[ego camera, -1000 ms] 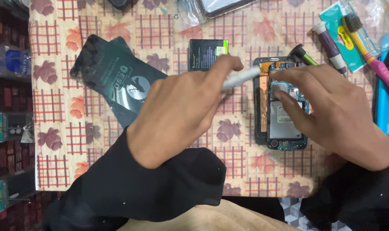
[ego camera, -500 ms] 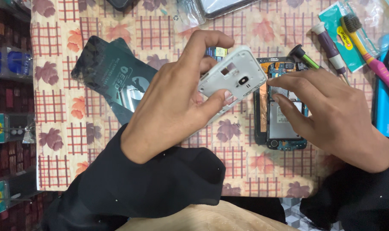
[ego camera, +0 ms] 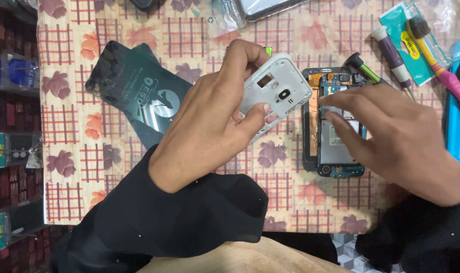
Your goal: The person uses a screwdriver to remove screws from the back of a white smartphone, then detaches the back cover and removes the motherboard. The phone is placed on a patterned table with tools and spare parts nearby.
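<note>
A checked tablecloth (ego camera: 139,207) with red grids and leaf prints covers the whole work surface. Largest on it is a dark anti-static bag (ego camera: 139,96), lying flat at the left, its near right corner hidden under the left hand (ego camera: 210,121). That hand is closed on a light grey phone frame (ego camera: 275,93), thumb pressed on its face and fingers curled over its far edge, holding it tilted above the cloth, just left of the opened phone (ego camera: 333,124).

The opened phone lies flat right of centre, its dark body showing copper foil along the left side and a circuit board at the far end. The right hand (ego camera: 397,134) rests over it, fingers spread and loosely extended, fingertips touching the inner surface; it grips nothing and covers the phone's right edge. Black sleeves fill the near part of the scene.

At the far right, a pink and yellow toothbrush (ego camera: 440,55) slants across a teal packet (ego camera: 407,43), and a purple-handled screwdriver (ego camera: 389,55) lies just beside it. A dark tool with a green tip (ego camera: 361,68) sits just beyond the phone's far right corner, close to the right fingers. A clear plastic bag (ego camera: 230,12) lies at the far edge, partly cut off. A blue object (ego camera: 457,131) shows at the right edge. Shelves of small packaged goods (ego camera: 10,151) run down the left side, beyond the table.
</note>
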